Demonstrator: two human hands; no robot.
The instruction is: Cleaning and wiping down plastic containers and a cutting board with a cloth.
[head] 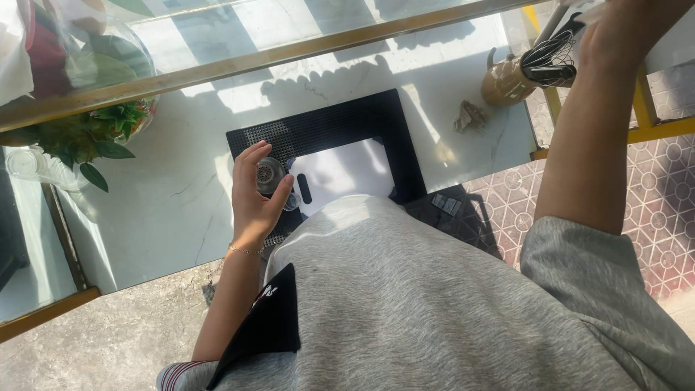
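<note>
My left hand is curled around a small clear glass that rests on a black perforated mat on the white marble counter. A white cutting board lies on the mat just right of the glass. My right arm reaches up to the top right, and my right hand is at the frame edge beside a brown utensil holder with a black whisk in it. I cannot tell whether the right hand grips anything.
A crumpled brown paper lies on the counter near the holder. A green leafy plant sits at the left under a glass shelf with a brass rail. Patterned red floor tiles and yellow table legs show at right.
</note>
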